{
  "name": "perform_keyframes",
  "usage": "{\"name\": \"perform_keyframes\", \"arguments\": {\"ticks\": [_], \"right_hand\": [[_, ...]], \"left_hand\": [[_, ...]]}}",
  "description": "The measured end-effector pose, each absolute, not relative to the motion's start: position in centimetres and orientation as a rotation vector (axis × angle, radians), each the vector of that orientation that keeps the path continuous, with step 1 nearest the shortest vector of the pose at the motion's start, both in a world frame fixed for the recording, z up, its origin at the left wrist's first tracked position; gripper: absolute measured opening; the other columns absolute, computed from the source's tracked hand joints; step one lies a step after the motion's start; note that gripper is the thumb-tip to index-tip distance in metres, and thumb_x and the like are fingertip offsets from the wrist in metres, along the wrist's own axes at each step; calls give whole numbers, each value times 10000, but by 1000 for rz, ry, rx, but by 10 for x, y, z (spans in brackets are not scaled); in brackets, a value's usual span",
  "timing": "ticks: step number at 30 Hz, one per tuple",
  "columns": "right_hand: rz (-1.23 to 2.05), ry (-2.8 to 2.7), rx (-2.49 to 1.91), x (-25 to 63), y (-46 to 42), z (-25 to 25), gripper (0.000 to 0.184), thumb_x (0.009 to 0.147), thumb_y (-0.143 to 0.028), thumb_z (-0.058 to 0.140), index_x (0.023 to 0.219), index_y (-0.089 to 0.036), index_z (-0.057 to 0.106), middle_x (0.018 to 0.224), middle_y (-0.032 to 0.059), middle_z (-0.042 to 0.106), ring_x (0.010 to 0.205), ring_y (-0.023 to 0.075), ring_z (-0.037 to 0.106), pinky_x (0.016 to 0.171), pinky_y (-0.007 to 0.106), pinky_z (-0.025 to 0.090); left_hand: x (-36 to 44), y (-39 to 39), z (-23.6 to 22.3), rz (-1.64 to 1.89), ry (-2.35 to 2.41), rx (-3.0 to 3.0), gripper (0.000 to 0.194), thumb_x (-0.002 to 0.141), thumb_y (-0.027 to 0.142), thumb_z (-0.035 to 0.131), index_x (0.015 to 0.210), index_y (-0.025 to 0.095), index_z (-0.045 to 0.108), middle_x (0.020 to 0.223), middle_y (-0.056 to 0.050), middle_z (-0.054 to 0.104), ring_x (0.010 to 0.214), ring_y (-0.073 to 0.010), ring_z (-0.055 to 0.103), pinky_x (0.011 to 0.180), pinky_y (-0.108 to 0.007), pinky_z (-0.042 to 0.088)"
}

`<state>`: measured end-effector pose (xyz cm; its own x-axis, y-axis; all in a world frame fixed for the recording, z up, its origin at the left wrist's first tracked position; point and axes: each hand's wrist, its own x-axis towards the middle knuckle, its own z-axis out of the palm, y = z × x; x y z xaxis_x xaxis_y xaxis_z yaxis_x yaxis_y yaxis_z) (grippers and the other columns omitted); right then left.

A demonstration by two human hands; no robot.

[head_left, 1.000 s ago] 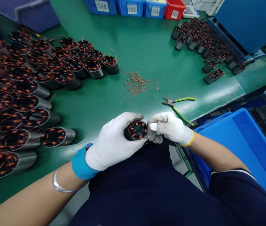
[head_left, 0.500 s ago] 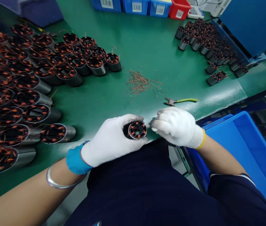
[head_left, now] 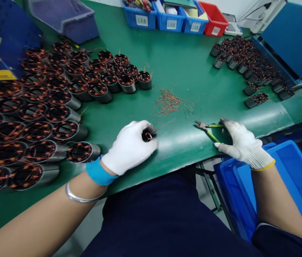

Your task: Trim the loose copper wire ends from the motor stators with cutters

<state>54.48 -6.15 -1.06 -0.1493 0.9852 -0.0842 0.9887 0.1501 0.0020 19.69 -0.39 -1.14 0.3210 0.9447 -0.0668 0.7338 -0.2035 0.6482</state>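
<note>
My left hand [head_left: 129, 148], in a white glove, is wrapped round a motor stator [head_left: 147, 136] with copper windings. Most of the stator is hidden by the glove, and a thin wire sticks out from it to the right. My right hand [head_left: 242, 144], also gloved, has thumb and fingers spread around the green handles of the cutting pliers [head_left: 202, 125]. Those pliers lie on the table with their jaws pointing left. Beyond and between my hands lies a loose pile of copper wire clippings [head_left: 169, 101].
Many stators [head_left: 126, 82] stand in rows on the green table [head_left: 167, 53] at left. Another group [head_left: 235, 61] stands at the back right beside a blue machine [head_left: 292, 43]. Blue bins [head_left: 142, 22] and a red bin [head_left: 214, 21] line the back. Blue trays [head_left: 298, 178] sit below the right edge.
My right hand has left the stator and moved right to the pliers, its fingers spreading. My left hand has brought the stator forward over the table and turned it. The camera view has shifted.
</note>
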Motion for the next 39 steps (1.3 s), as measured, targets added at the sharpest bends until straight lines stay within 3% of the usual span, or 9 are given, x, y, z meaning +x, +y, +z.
{"name": "perform_keyframes", "arguments": {"ticks": [3, 7, 11, 16, 19, 25, 32, 39], "right_hand": [[-24, 2253, 1925, 532, -65, 0, 710, 867, -536, 458, 1449, -134, 391, 1251, 150, 569, 1088, 319, 563, 847, 401, 472], [137, 2012, 1940, 500, -64, 12, 534, 835, -472, 484, 1281, -186, 546, 1072, 116, 596, 900, 273, 585, 655, 319, 400], [256, 1983, 2047, 486, -59, 2, 377, 783, -382, 517, 1085, -177, 610, 976, 104, 580, 826, 255, 567, 640, 317, 368], [335, 2234, 2105, 499, -58, -20, 516, 846, -302, 449, 1316, -89, 467, 1120, 149, 573, 995, 281, 538, 825, 365, 414], [280, 2178, 2127, 496, -55, -17, 555, 888, -333, 415, 1398, -114, 400, 1116, 152, 569, 963, 292, 548, 776, 371, 422], [-7, 2224, 1894, 436, -46, 19, 447, 933, -360, 343, 1351, -226, 433, 1133, 109, 575, 849, 246, 618, 614, 310, 376], [-48, 2233, 1646, 384, -36, 36, 378, 940, -360, 273, 1147, -147, 505, 999, 148, 569, 826, 306, 621, 598, 329, 371], [-4, 2259, 1701, 382, -38, 31, 382, 952, -384, 240, 1101, -152, 504, 968, 125, 564, 750, 269, 611, 587, 307, 356]], "left_hand": [[196, -2, -17, 527, 1447, 1922, 143, 774, 331, 526, 799, 211, 601, 741, -39, 628, 763, -224, 583, 743, -355, 456], [196, 0, -24, 592, 1382, 1806, 162, 818, 354, 522, 771, 212, 582, 657, -11, 608, 659, -186, 566, 649, -310, 442], [198, 0, -28, 653, 1352, 1770, 165, 834, 344, 523, 757, 205, 564, 639, -1, 598, 617, -166, 558, 620, -292, 435], [199, 0, -28, 660, 1334, 1755, 180, 846, 357, 522, 789, 193, 570, 641, 2, 594, 585, -152, 549, 598, -281, 431], [200, 0, -25, 668, 1323, 1739, 180, 847, 357, 522, 799, 190, 572, 638, 7, 584, 574, -145, 542, 589, -274, 428], [202, -1, -24, 674, 1293, 1732, 182, 842, 356, 521, 810, 187, 581, 624, 17, 569, 564, -137, 522, 583, -263, 428], [201, -2, -24, 665, 1301, 1736, 196, 864, 351, 500, 885, 184, 600, 618, 22, 576, 554, -131, 514, 589, -259, 437], [201, -2, -24, 676, 1292, 1732, 210, 874, 355, 493, 900, 180, 607, 616, 19, 589, 559, -135, 526, 590, -260, 445]]}}
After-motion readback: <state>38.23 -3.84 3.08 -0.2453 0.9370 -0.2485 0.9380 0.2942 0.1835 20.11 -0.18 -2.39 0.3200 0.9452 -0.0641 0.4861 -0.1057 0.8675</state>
